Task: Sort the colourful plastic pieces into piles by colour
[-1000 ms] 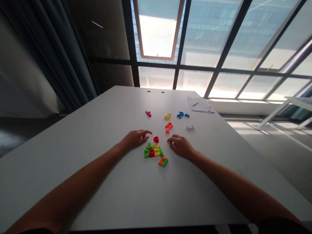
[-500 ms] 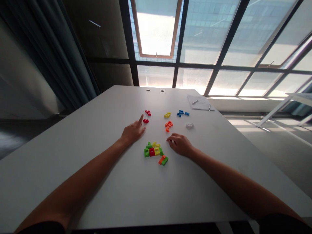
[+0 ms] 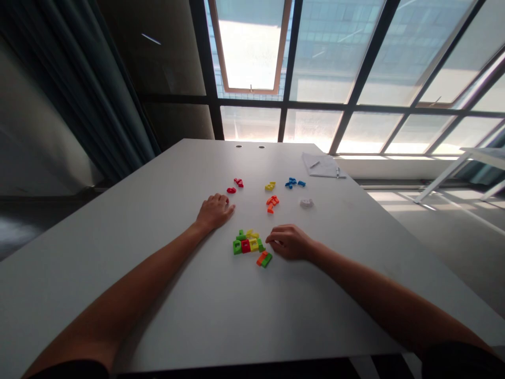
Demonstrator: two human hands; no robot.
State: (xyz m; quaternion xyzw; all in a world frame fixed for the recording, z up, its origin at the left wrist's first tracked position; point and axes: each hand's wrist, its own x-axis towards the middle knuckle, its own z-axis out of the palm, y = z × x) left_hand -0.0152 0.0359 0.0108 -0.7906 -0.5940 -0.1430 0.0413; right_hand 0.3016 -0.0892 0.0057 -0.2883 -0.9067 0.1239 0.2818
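Note:
My left hand [image 3: 215,211] rests on the white table [image 3: 189,316], fingers apart and slightly bent, holding nothing. Just beyond its fingertips lies a single red block [image 3: 231,190], with a small cluster of red blocks [image 3: 239,182] behind it. My right hand [image 3: 291,242] is at the right side of a mixed pile, its fingers loosely curled with a gap to the thumb. Its fingertips are close to a green block [image 3: 261,245]; contact cannot be made out. The pile also has a red block [image 3: 245,246], a yellow block [image 3: 254,245] and another green block [image 3: 237,247].
An orange and green pair of blocks [image 3: 264,258] lies in front of the pile. Farther back are orange blocks [image 3: 272,200], yellow blocks [image 3: 270,186], blue blocks [image 3: 291,182] and whitish pieces [image 3: 306,203]. Paper [image 3: 325,166] with pens lies at the back right.
The single red block has shifted away and left, nearer the red cluster. My left index finger no longer points out. My right hand has come closer to me, beside the mixed pile.

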